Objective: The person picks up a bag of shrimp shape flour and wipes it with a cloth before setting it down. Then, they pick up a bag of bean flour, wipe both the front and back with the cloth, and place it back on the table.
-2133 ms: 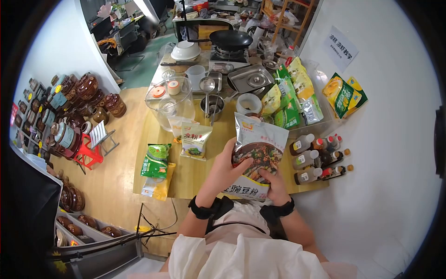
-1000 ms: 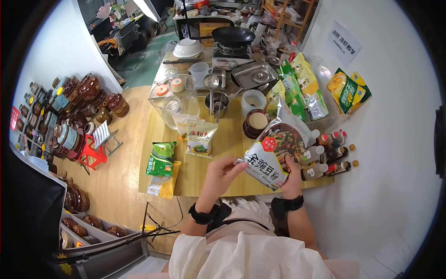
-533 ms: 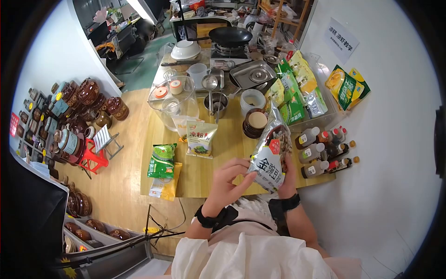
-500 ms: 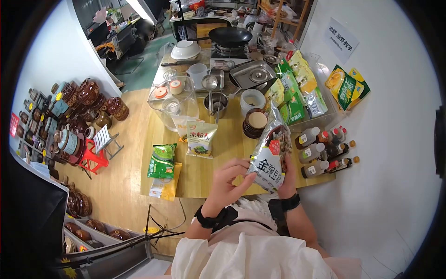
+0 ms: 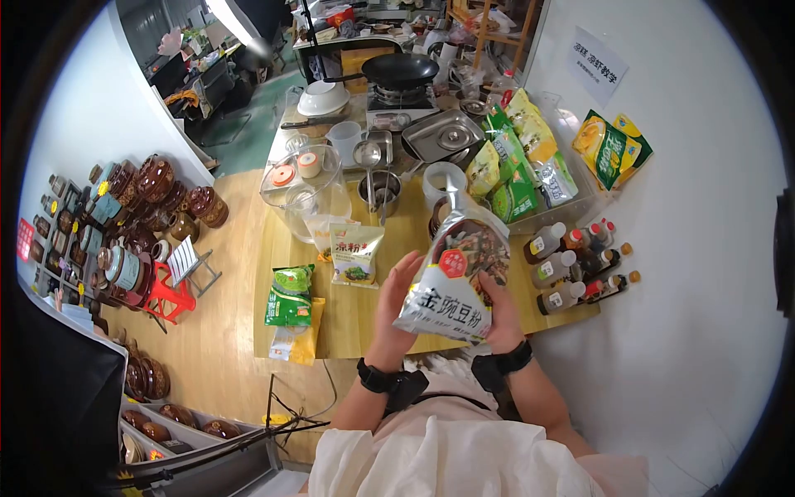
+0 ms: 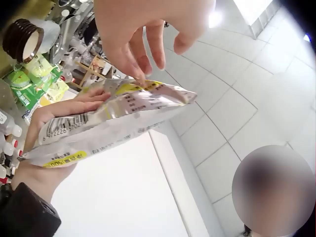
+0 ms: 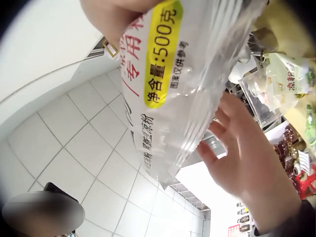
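Observation:
A silver bag with a food picture (image 5: 464, 248) is held tilted over the table's front edge. My right hand (image 5: 503, 321) grips its right side, thumb on the front, fingers behind, as the left wrist view confirms. My left hand (image 5: 392, 311) is at the bag's left edge, fingers loosely extended; in the left wrist view the left hand (image 6: 153, 29) has its fingertips at the edge of the bag (image 6: 108, 116), contact unclear. The right wrist view shows the left hand (image 7: 242, 153) with bent, spread fingers beside the bag's clear sealed edge.
Small packets (image 5: 356, 253) and green and yellow packets (image 5: 290, 296) are left on the table. A clear bin of packets (image 5: 571, 203) and several bottles (image 5: 556, 269) line the right. Behind are a clear tub (image 5: 286, 207), a steel pot (image 5: 387, 199) and a wok (image 5: 401, 71).
The bag has moved left and its picture side now faces up more fully. My left hand has straightened its fingers beside the bag's left edge; my right hand still grips it.

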Demonstrator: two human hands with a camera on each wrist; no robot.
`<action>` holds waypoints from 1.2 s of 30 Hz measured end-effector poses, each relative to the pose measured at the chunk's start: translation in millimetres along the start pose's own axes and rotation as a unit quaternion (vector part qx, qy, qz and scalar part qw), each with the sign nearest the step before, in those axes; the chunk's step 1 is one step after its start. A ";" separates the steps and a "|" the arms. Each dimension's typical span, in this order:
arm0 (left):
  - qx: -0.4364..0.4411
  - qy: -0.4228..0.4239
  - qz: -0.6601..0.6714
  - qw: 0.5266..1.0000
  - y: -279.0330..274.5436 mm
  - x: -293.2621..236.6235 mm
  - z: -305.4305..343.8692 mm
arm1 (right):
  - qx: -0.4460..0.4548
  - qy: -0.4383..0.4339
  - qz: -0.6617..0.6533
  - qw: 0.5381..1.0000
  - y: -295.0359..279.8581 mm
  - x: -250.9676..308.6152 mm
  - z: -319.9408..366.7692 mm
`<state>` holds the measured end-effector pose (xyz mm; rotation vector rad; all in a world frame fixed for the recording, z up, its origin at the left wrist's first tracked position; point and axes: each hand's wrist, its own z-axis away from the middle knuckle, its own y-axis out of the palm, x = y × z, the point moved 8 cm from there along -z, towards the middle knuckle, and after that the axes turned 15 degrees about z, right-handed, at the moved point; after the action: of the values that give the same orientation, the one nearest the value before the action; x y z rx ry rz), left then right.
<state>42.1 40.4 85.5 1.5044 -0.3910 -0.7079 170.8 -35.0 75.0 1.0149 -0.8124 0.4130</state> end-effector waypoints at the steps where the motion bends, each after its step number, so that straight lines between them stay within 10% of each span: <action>1: 0.018 0.020 -0.073 0.997 -15.6 2.4 2.7 | 0.003 -0.010 0.023 1.000 5.3 0.0 0.9; 3: 0.043 0.047 -0.304 0.950 -38.0 6.1 18.5 | 0.009 -0.029 0.069 0.997 16.5 -0.5 3.5; 6: 0.059 0.088 -0.652 0.750 -30.5 0.6 42.7 | 0.023 -0.024 0.143 0.989 32.1 -2.8 6.2; 14: 0.045 0.071 -0.675 0.733 -63.2 -2.0 52.8 | 0.106 -0.118 0.305 0.939 65.9 7.8 4.6; 20: 0.072 0.078 -0.633 0.767 -93.8 -6.6 52.9 | 0.032 -0.271 0.632 0.725 63.6 40.5 11.6; 23: 0.069 0.079 -0.617 0.780 -98.3 -12.5 49.5 | 0.021 -0.457 0.717 0.526 104.0 81.2 39.7; 36: 0.071 0.092 -0.602 0.790 -88.1 -13.7 17.6 | 0.222 -0.479 0.770 0.358 168.7 22.4 39.9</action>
<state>4.6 42.4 2.7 1.8694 0.8022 -1.5104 59.8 11.2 201.8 0.4978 -2.8790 1.8321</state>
